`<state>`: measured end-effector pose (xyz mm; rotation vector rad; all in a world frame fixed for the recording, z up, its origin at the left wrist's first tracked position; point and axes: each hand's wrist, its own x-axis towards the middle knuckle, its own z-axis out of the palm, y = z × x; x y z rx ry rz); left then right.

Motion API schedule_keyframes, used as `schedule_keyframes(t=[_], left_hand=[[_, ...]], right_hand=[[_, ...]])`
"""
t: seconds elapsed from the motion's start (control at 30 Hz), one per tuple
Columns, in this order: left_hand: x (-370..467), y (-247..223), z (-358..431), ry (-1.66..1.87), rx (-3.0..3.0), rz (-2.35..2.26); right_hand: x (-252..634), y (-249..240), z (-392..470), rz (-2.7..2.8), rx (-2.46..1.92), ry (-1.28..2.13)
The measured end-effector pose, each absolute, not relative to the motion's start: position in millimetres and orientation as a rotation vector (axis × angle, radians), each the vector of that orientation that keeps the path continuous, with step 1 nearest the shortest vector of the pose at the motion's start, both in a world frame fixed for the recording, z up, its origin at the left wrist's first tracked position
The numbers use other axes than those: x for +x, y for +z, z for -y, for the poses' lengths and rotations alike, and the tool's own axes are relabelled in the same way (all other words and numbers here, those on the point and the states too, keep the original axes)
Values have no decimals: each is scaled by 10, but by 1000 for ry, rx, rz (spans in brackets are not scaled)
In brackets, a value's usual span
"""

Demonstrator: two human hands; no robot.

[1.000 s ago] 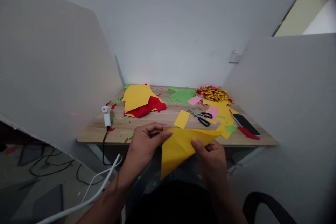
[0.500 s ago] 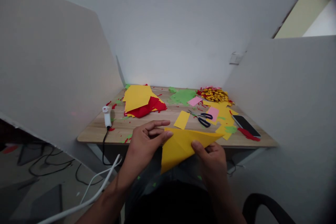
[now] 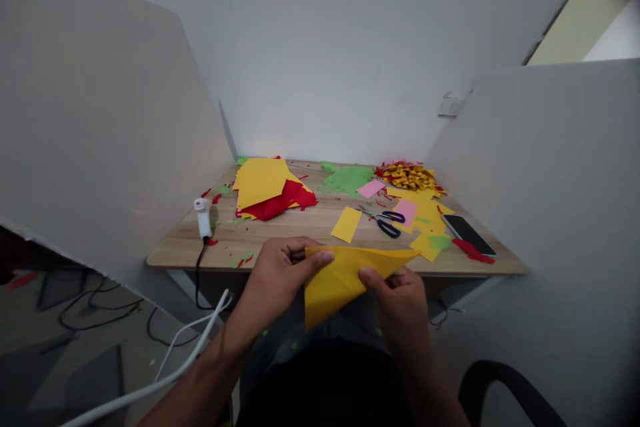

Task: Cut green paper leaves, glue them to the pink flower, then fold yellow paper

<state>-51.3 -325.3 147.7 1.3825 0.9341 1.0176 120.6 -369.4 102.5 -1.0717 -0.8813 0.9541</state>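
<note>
A folded yellow sheet (image 3: 335, 283) hangs in front of the table's near edge, held between both hands. My left hand (image 3: 283, 273) pinches its upper left corner, thumb on the near face and fingers behind. My right hand (image 3: 400, 297) grips the lower right side, with the thumb in front and the other fingers partly hidden behind the sheet. Beyond the sheet, a small yellow rectangle (image 3: 346, 224) lies on the table (image 3: 280, 237), beside open scissors (image 3: 387, 221) with dark handles.
Yellow sheets (image 3: 260, 180) and red paper (image 3: 273, 205) lie back left, green paper (image 3: 350, 180) back middle. A pile of yellow and red pieces (image 3: 410, 177) sits back right. A phone (image 3: 467, 235) is at right, a white corded device (image 3: 203, 219) at left.
My left fingers have closed onto the sheet's upper left corner. The sheet and my right hand have shifted slightly left.
</note>
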Motion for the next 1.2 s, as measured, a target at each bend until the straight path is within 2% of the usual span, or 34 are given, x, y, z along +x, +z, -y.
schedule_keyframes(t=[0.8,1.03,1.2], left_hand=[[-487,1406,3241,984,1523,-969],[-409,1338,3280,927,1698,-971],[-375,1317,3312,923,1728,-987]], right_hand=[[1240,957,3625,832,-1037,977],[1338,814,3467,726,-978,856],[1500,785,3289,697,-973,571]])
